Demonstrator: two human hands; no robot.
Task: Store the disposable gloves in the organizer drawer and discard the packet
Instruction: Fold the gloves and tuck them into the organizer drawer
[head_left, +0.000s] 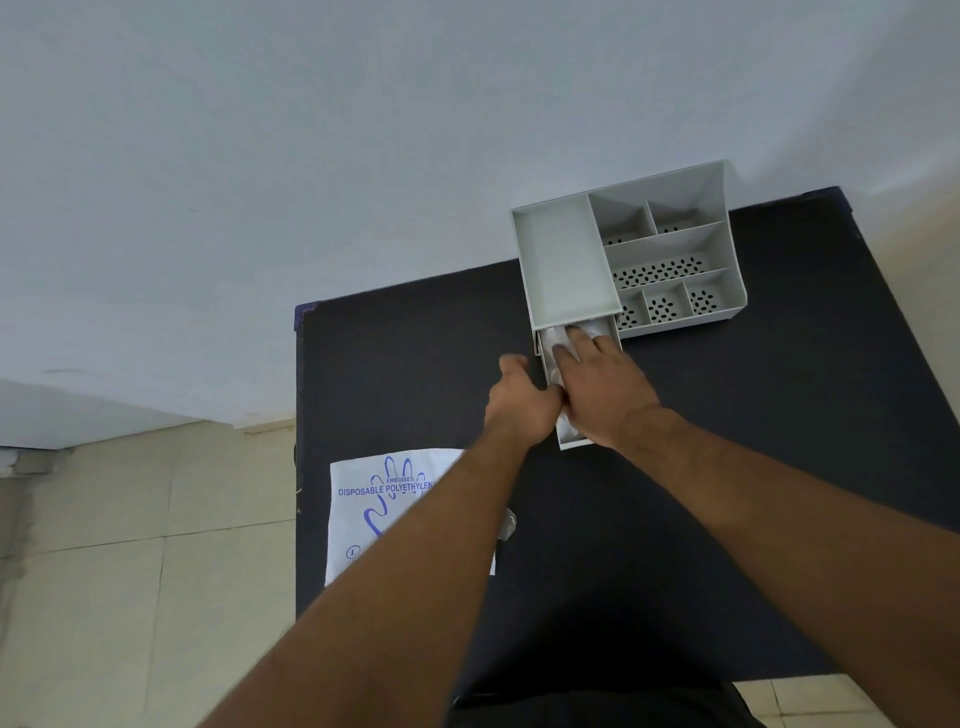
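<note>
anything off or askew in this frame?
Nothing damaged or spilled. The packet overhangs the table at its left edge, so it could slide off. The drawer is pulled far out, with gloves bunched inside under the right hand; the left hand is at its side.

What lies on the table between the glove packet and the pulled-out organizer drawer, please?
In the head view, only bare dark table lies between the packet and the drawer, with the left forearm crossing above that stretch toward the left hand.
</note>
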